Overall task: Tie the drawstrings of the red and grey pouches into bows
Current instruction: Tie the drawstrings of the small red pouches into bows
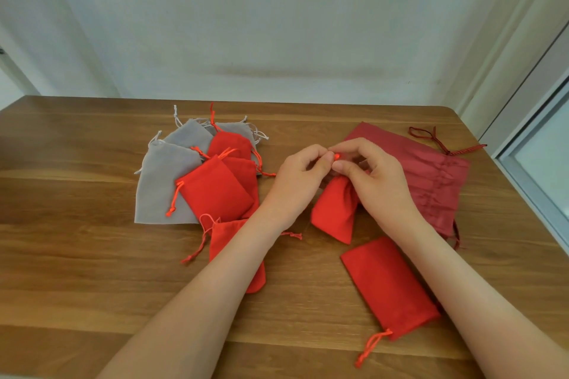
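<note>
Wood table (77,271): left hand (303,175), right hand (374,177) pinch drawstring (337,157), apparently; pouch (334,212) mouth hidden.

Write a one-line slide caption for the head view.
Left hand and right hand pinch the drawstring of a red pouch; grey pouches lie nearby.

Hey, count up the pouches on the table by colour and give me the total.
Grey pouches: 3
Bright red pouches: 6
Dark red bag: 1
Total: 10
</note>
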The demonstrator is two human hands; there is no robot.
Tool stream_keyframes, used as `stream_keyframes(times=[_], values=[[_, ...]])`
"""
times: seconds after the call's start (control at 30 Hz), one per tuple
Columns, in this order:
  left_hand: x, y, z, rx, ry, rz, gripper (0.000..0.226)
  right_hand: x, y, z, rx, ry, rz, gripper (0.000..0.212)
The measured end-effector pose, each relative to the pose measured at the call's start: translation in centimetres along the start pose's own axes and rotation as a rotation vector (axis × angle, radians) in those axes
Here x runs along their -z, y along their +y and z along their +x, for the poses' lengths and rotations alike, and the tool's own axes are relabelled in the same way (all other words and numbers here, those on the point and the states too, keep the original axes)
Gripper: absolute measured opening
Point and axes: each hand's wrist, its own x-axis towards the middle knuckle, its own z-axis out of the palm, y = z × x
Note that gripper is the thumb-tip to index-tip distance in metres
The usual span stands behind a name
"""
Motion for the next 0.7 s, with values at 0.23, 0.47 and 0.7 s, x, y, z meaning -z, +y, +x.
stream_keyframes(times=[0.23,0.47,0.7], values=[[-0.3,0.8,-0.1,0.100,0.010,0.050,0.034,0.1,0.4,0.1,0.072,0.048,-0.093,0.014],[-0.9,0.5,-1.0,-0.083,-0.135,0.493,0.031,0.4,0.4,0.6,-0.058,-0.074,0.102,0.020],[-0.4,0.1,-0.8,-0.247,-0.025,0.750,0.024,0.5,0.5,0.6,-0.040,-0.036,0.072,0.018]])
